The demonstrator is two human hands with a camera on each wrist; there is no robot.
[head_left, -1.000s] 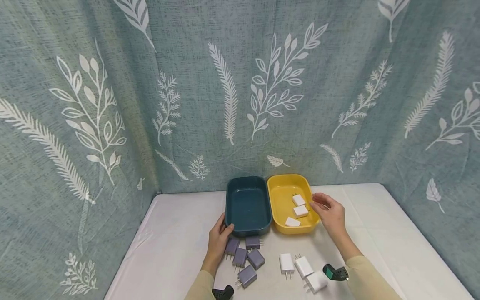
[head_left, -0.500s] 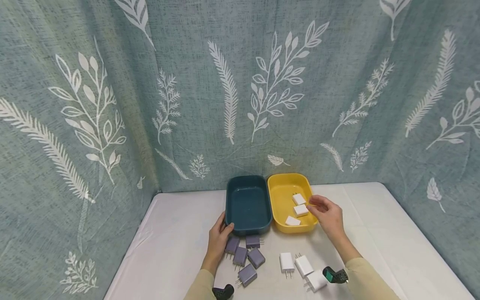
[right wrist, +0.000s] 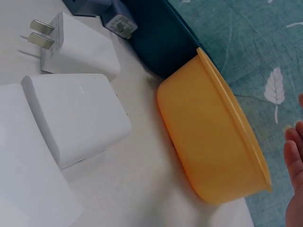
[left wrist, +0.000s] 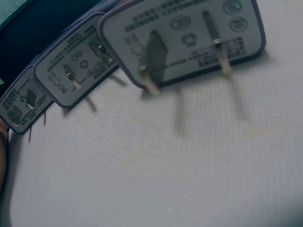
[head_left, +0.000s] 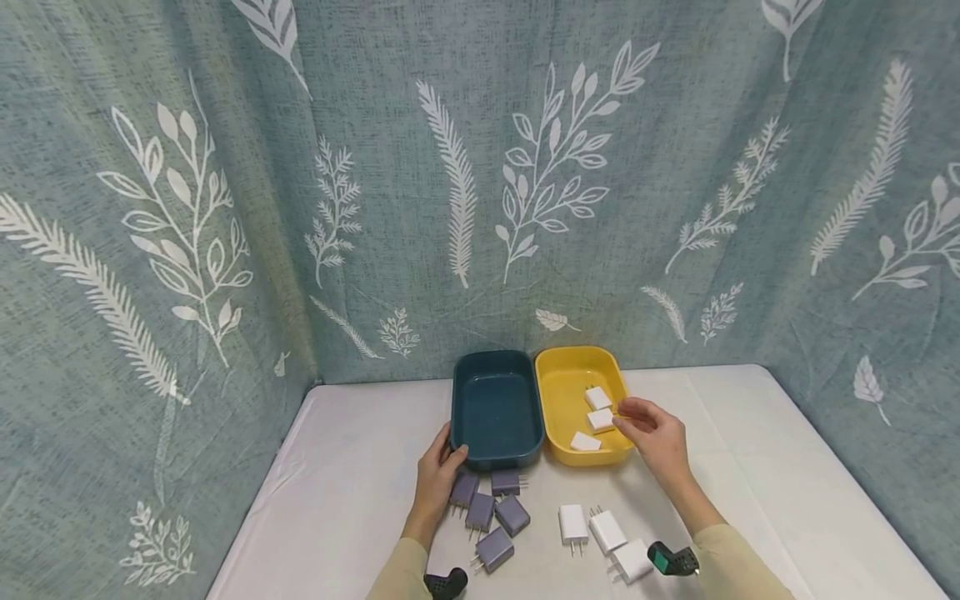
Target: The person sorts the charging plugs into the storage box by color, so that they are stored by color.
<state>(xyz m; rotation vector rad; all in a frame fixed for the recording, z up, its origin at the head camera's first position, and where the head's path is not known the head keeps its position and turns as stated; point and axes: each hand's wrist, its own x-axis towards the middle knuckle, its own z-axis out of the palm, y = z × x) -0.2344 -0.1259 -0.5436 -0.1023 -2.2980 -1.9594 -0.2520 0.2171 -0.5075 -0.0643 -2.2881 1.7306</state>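
Yellow bin (head_left: 551,392): smooth, round-cornered; three white plugs (head_left: 597,398) inside.
Blue bin (head_left: 497,417): matching shape, touching it; left hand (head_left: 437,479) grips the near left corner, thumb over the rim.
Right hand (head_left: 660,437): fingers curved beside those plugs, thumb narrowly apart; cannot tell whether they pinch one.
Cloth (head_left: 360,467): holds three more white plugs, five boxy purple plugs (head_left: 512,517).
Left wrist view: shows plug print and ribbed weave, too small in the head view.

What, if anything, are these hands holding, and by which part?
The left hand holds the dark blue bin by its near left corner. The right hand is beside a white charger in the yellow bin; whether it pinches that charger cannot be told.
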